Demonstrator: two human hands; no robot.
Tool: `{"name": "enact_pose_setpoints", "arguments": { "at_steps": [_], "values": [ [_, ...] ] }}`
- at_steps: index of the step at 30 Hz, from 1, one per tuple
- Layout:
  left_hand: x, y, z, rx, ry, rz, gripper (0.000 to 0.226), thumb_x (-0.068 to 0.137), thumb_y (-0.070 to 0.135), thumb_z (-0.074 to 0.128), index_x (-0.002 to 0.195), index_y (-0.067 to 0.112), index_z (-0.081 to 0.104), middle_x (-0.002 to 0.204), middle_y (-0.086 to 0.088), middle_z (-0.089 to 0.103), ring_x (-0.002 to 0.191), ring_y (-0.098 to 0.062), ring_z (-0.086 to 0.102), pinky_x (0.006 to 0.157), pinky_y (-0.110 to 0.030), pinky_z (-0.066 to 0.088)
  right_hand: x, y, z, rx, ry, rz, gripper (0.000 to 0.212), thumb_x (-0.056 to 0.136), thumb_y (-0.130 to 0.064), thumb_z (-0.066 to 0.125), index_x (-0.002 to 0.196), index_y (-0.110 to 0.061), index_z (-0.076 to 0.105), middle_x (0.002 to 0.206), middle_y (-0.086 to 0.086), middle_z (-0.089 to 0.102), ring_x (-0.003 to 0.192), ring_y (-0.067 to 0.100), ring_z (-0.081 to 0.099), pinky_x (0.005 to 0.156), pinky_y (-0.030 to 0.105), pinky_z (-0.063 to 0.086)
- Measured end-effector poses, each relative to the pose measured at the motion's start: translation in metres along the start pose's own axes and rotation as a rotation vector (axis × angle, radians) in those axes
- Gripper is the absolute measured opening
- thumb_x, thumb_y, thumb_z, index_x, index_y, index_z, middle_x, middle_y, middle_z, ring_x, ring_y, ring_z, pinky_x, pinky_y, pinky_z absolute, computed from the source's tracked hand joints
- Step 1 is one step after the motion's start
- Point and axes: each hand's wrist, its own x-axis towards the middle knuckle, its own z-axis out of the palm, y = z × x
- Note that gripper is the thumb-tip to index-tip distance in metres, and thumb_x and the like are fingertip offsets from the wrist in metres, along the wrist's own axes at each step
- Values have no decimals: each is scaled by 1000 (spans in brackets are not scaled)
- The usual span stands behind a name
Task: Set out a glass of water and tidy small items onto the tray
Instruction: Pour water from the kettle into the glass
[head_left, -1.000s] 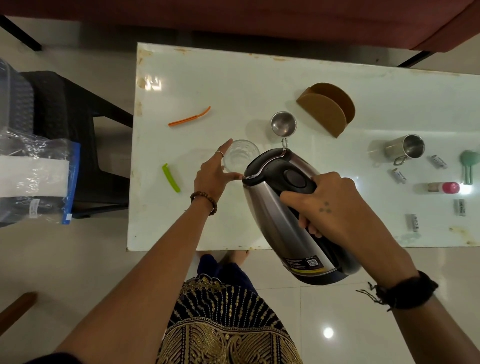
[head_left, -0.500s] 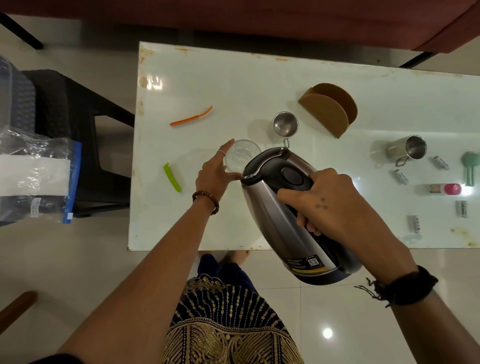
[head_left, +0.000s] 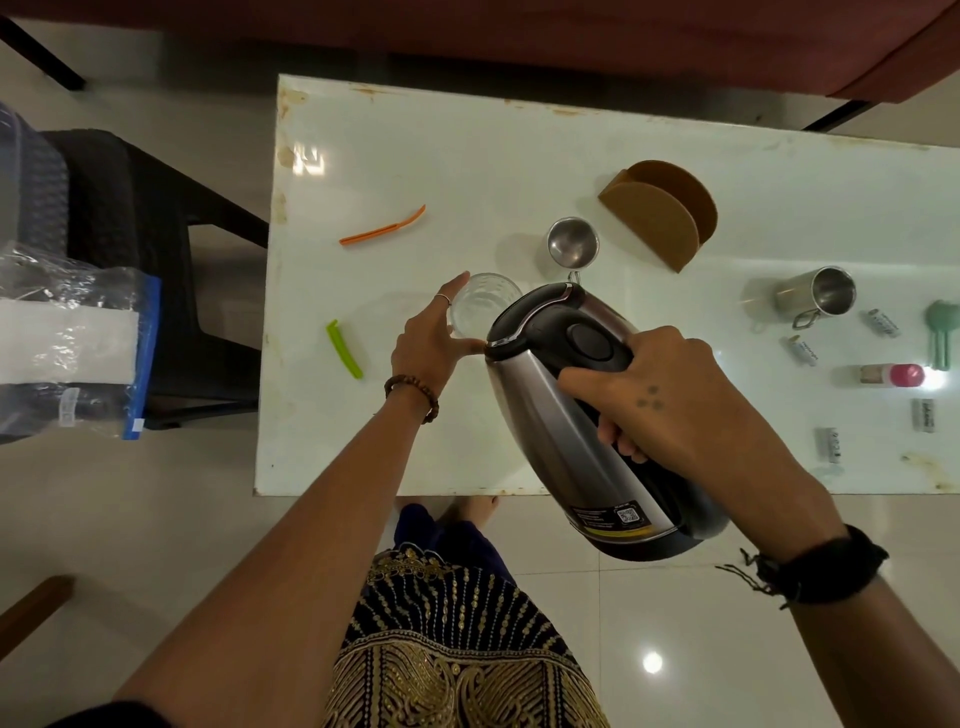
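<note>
A clear glass (head_left: 480, 306) stands on the white table (head_left: 415, 156) near its middle. My left hand (head_left: 428, 338) grips the glass from the left, thumb and fingers round its side. My right hand (head_left: 654, 395) holds the black handle of a steel electric kettle (head_left: 566, 415), which is tilted with its spout over the glass rim. Small items lie at the right: several white sachets (head_left: 802, 351), a pink-capped bottle (head_left: 891, 375), a green clip (head_left: 943, 332). No tray is in view.
An orange stick (head_left: 382, 227) and a green clip (head_left: 344, 348) lie left of the glass. Two steel cups (head_left: 571, 241) (head_left: 818, 301) and a brown holder (head_left: 660, 213) stand behind and right. A black chair (head_left: 130, 249) with a plastic bag (head_left: 72, 343) is beside the table's left edge.
The kettle's spout has stayed at the glass rim while my right hand shifted slightly on the handle. My left hand keeps its hold on the glass.
</note>
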Motion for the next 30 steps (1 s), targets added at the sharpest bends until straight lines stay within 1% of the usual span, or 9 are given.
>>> {"name": "enact_pose_setpoints", "arguments": {
  "at_steps": [3,6,10,12,14,18,23,27,30],
  "values": [
    [0,0,0,5,-2,12,77,71,23,76,138,28,37,135,1,54,114,-25,57,95,-40,48,0,0,0,-7,-3,-10,23,71,-29,62,64,-7,59,56,15,66,41,18,51,64,45,57],
    [1,0,0,13,-2,8,77,71,22,76,138,28,37,134,0,54,114,-25,56,95,-40,47,-2,0,-2,-8,4,-14,24,71,-29,62,65,-6,59,57,16,66,42,18,51,63,43,57],
    [2,-1,1,31,-4,2,77,72,22,75,138,29,36,134,0,55,117,-25,54,95,-38,43,-4,-1,-2,-27,8,-24,21,74,-26,62,62,-10,57,58,15,65,36,10,48,61,38,56],
    [1,0,1,33,-4,4,77,72,23,75,138,29,36,134,0,55,117,-25,54,94,-38,43,-5,-1,-3,-28,10,-19,22,74,-26,62,62,-8,57,59,15,65,39,13,49,61,38,56],
    [1,0,1,32,-3,6,77,72,23,75,138,28,36,133,-1,55,114,-25,56,93,-39,45,-6,0,-3,-30,12,-16,23,74,-27,62,61,-9,57,56,13,65,38,13,49,61,38,56],
    [1,1,1,27,-1,11,78,71,22,76,138,26,36,133,-2,55,115,-25,55,94,-40,48,-8,1,-5,-11,16,9,25,71,-31,62,59,-9,58,45,6,62,30,6,47,58,36,55],
    [1,1,1,24,7,-4,78,70,23,76,137,29,37,132,0,56,112,-27,57,92,-42,49,-9,1,-6,0,11,8,24,70,-30,62,55,-12,55,39,2,58,28,4,47,51,28,50],
    [0,1,1,4,6,-23,78,70,24,77,137,32,37,132,2,56,113,-27,57,93,-41,48,-9,-1,-7,-13,-2,8,23,71,-29,61,61,-9,57,45,3,61,28,3,47,54,31,52],
    [0,1,1,-2,4,-27,78,69,26,77,136,33,37,132,2,56,113,-27,57,93,-42,48,-9,-3,-8,-33,-3,-15,23,74,-27,62,57,-13,54,50,6,60,29,3,47,54,30,50]
  ]
}}
